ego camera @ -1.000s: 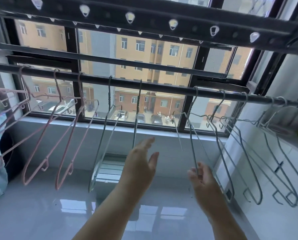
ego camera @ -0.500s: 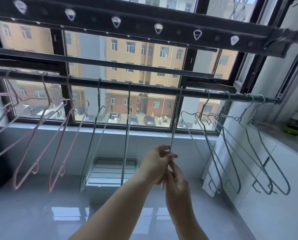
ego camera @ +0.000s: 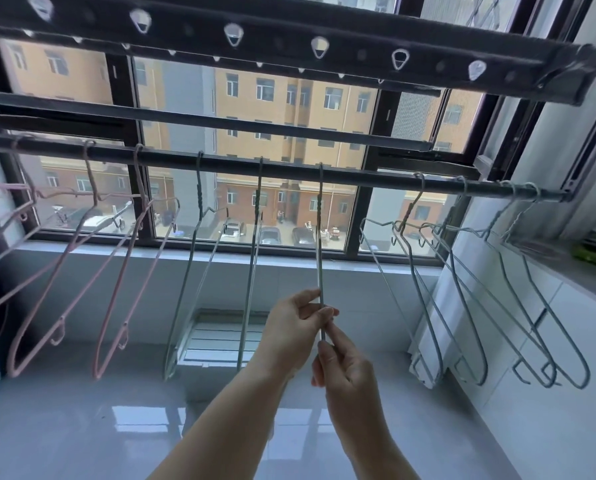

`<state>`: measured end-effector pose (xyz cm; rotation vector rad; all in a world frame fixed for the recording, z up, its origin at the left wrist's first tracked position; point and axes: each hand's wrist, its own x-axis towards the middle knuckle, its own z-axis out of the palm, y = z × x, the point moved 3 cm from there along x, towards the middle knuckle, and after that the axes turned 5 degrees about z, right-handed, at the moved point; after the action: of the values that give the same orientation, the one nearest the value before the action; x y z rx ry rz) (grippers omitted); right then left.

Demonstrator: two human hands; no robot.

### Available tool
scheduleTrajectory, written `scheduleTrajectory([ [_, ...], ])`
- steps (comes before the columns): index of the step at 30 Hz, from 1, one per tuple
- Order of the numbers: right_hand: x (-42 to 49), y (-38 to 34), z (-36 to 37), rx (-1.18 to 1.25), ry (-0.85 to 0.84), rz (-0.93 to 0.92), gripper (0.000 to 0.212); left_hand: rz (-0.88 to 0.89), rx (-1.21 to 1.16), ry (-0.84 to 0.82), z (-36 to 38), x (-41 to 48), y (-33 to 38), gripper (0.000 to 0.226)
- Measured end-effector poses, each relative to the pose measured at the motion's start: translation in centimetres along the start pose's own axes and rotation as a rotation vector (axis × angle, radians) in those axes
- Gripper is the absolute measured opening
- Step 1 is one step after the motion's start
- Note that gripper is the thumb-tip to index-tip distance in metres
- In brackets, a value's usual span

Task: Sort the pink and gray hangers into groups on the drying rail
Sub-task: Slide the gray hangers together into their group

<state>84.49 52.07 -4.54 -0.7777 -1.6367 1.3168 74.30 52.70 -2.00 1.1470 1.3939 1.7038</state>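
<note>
Pinching one gray hanger [ego camera: 319, 251] (edge-on): left hand [ego camera: 294, 329], right hand [ego camera: 346, 370]

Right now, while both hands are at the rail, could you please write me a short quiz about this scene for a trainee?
1. True or false: the left hand and the right hand both pinch the same gray hanger.
2. Toward which end of the rail do the pink hangers hang? A) left B) right C) middle
3. How many other gray hangers hang between the pink hangers and the held one?
Key: 1 true; 2 A; 3 two.
</note>
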Motion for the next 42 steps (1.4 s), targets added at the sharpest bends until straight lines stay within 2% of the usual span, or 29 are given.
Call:
scheduleTrajectory([
  [17,-0.6,0.3,1.7,0.049,-0.019,0.074,0.036,-0.002,-0.004,0.097,-1.8,-1.2,0.0,0.044],
  [24,-1.1,0.7,1.3,0.073,-0.012,0.109,0.026,0.001,0.061,0.127,-2.2,-2.0,-0.2,0.048],
  [27,-1.5,-0.3,-0.9,-0.139,0.125,0.014,0.026,0.025,0.105,0.151,-2.3,-2.3,-0.3,0.046],
  [30,-2.1,-2.7,-5.1,-0.444,0.397,-0.219,0.030,0.030,0.126,0.176,-1.9,-2.6,-0.2,0.041],
  [32,-2.2,-3.5,-8.4,-0.621,0.557,-0.259,0.027,0.048,0.144,0.186,-1.5,-2.8,-0.1,0.041],
  [35,-2.3,-2.4,-12.6,-0.737,0.605,-0.063,0.041,0.078,0.259,0.173,-0.5,-3.3,0.1,0.051],
  [38,-2.7,-0.1,-14.3,-0.594,0.487,0.159,0.042,0.198,0.439,0.181,0.7,-4.0,0.8,0.057],
  [42,-3.3,1.5,-13.9,-0.401,0.433,0.200,0.028,0.324,0.479,0.162,2.1,-4.4,1.7,0.055],
])
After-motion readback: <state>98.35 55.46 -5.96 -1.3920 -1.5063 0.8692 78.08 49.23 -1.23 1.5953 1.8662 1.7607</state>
